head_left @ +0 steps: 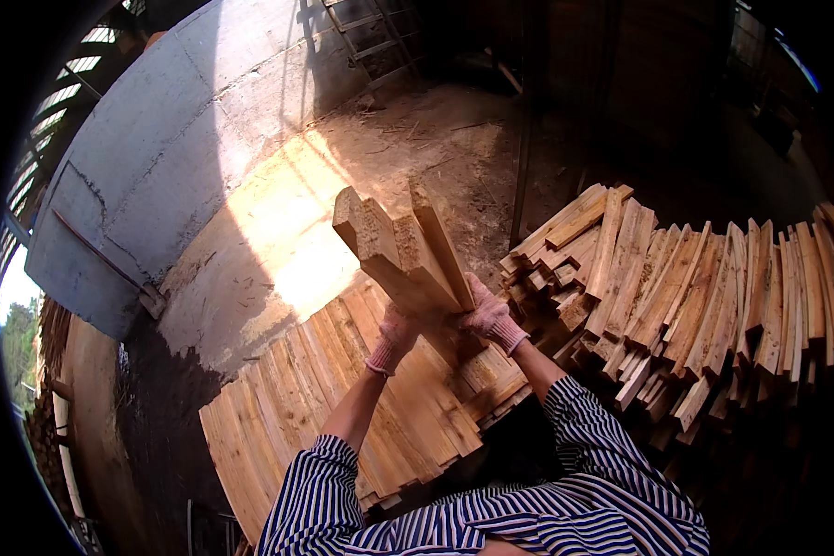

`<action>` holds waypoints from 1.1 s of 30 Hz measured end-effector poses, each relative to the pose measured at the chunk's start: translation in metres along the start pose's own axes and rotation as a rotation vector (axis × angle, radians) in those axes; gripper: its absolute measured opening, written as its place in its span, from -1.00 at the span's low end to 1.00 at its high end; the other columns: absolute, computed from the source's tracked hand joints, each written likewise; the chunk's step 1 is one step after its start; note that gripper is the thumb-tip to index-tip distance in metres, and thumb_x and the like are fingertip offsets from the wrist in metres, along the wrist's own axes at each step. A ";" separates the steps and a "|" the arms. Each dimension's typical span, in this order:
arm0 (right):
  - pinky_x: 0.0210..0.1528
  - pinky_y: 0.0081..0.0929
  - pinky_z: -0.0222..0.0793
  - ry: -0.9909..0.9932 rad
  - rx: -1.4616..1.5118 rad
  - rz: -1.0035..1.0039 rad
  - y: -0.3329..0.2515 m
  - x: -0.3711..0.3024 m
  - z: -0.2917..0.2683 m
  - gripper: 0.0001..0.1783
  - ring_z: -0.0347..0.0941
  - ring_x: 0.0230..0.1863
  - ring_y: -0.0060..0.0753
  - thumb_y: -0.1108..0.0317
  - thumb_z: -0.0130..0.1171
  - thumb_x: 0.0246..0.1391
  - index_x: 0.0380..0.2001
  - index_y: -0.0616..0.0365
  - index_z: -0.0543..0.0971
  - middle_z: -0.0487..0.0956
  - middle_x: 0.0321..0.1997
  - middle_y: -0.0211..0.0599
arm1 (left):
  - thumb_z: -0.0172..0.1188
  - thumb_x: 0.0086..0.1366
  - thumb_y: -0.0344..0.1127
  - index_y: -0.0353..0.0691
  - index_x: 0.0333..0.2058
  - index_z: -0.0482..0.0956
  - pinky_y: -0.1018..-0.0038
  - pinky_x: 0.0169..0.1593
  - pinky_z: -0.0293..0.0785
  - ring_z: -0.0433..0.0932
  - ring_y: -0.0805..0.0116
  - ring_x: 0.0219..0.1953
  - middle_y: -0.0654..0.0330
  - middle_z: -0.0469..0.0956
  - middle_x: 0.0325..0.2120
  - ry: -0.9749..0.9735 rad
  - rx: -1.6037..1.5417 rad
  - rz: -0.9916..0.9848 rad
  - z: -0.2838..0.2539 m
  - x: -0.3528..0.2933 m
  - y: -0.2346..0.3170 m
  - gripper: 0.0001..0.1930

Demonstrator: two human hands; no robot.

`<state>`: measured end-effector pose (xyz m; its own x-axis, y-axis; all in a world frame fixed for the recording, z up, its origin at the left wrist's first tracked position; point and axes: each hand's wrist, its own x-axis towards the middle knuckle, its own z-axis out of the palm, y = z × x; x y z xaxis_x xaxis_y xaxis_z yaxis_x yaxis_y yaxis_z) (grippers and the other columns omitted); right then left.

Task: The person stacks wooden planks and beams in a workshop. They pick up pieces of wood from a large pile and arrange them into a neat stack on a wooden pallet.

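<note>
Between my two hands is a bundle of rough wooden planks (pixel 394 248), several pieces held together and raised above a stack. My left hand (pixel 397 335), in a pink knitted glove, is closed on the bundle's left side near its lower end. On the other side my right hand (pixel 491 315), gloved alike, grips the same planks. One plank (pixel 440 243) at the right leans slightly apart from the others at the top. Beneath lies a stack of planks (pixel 315 389) laid side by side. Some fingers are hidden behind the wood.
To the right rises a large pile of loose wooden planks (pixel 676 287), their ends uneven. A pale concrete wall (pixel 148 157) stands at the far left, with a long-handled tool (pixel 102 250) leaning on it. A ladder (pixel 366 37) is at the back. Sunlight falls on the dirt floor (pixel 454 139).
</note>
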<state>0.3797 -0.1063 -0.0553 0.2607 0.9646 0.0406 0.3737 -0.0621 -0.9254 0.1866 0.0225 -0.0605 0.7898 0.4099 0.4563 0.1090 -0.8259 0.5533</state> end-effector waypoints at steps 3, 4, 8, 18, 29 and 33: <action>0.29 -0.38 0.33 -0.015 -0.076 0.110 -0.041 0.002 0.002 0.26 0.34 0.37 -0.22 0.02 0.55 -0.14 0.50 0.09 0.00 0.41 0.36 -0.08 | 0.32 0.30 -0.13 -0.16 0.00 0.60 0.20 0.05 0.60 0.61 0.12 -0.01 0.08 0.64 -0.06 0.261 -1.019 -0.330 -0.009 0.008 0.012 -0.64; 0.31 -0.38 0.31 0.009 -0.142 0.120 -0.054 -0.003 0.002 0.28 0.31 0.40 -0.23 0.00 0.55 -0.12 0.51 0.09 -0.03 0.37 0.40 -0.04 | 0.32 0.31 -0.12 -0.15 0.02 0.60 0.21 0.06 0.62 0.62 0.15 -0.01 0.10 0.64 -0.06 0.376 -1.265 -0.357 -0.013 0.010 0.016 -0.62; 0.48 -0.30 0.10 0.108 0.138 -0.119 -0.088 -0.027 0.022 0.20 0.13 0.51 -0.07 0.05 0.45 0.04 0.53 0.08 -0.10 0.16 0.53 0.04 | 0.32 0.33 -0.04 -0.14 0.05 0.57 0.25 -0.03 0.70 0.67 0.22 -0.08 0.15 0.66 -0.07 0.390 -1.571 -0.749 -0.024 -0.010 0.019 -0.57; 0.10 -0.07 0.43 -0.100 -0.598 0.373 0.014 -0.030 0.111 -0.11 0.47 0.14 0.00 -0.26 0.02 0.19 0.52 -0.31 0.07 0.42 0.19 0.10 | 0.21 0.36 0.14 -0.14 0.29 0.37 0.19 0.23 0.49 0.51 0.20 0.16 0.16 0.50 0.17 0.512 -1.322 -1.196 -0.046 -0.153 -0.017 -0.33; 0.44 -0.24 0.19 -0.150 0.021 0.252 -0.065 -0.062 0.156 -0.04 0.19 0.48 -0.03 -0.25 0.17 0.11 0.49 -0.14 0.15 0.28 0.48 -0.04 | 0.17 0.35 0.24 -0.16 0.32 0.32 0.16 0.24 0.46 0.49 0.12 0.16 0.08 0.49 0.18 0.484 -1.379 -1.086 -0.047 -0.098 0.007 -0.24; 0.43 -0.28 0.24 -0.033 0.031 0.256 -0.061 -0.076 0.144 -0.03 0.30 0.42 -0.05 -0.09 0.34 -0.04 0.45 -0.22 0.25 0.39 0.41 -0.05 | 0.13 0.33 0.34 -0.13 0.36 0.26 0.17 0.28 0.43 0.47 0.11 0.20 0.07 0.45 0.22 0.383 -1.525 -1.058 -0.029 -0.081 0.004 -0.17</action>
<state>0.2090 -0.1385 -0.0567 0.3140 0.9262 -0.2086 0.2715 -0.2981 -0.9151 0.1051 -0.0030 -0.0747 0.5838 0.6779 -0.4468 -0.3303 0.7010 0.6321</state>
